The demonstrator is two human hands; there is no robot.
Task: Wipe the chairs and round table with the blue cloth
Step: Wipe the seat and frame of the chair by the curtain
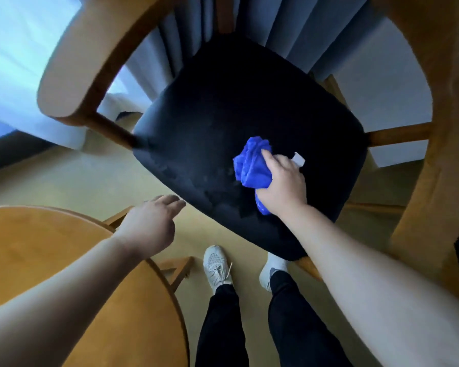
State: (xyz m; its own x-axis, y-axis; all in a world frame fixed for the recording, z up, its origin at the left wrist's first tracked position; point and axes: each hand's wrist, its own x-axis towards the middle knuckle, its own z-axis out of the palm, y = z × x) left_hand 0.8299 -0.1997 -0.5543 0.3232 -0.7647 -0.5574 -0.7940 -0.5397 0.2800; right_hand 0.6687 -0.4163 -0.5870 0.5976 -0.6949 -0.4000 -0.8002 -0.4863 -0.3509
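A wooden armchair (pixel 72 83) with a dark cushioned seat (pixel 223 107) fills the middle of the view, its arms curving round on both sides. My right hand (pixel 284 181) grips the bunched blue cloth (pixel 252 165) and presses it onto the seat near its front right part; a small white tag sticks out past the hand. My left hand (pixel 151 223) hovers with loose fingers over the gap between the seat's front edge and the round wooden table (pixel 51 260) at the lower left, touching nothing.
My two feet in white shoes (pixel 217 263) stand on the pale floor just in front of the seat. The table's wooden base (pixel 180 268) shows beside its rim. Grey curtains (pixel 284 25) hang behind the chair, with bright window light at the upper left.
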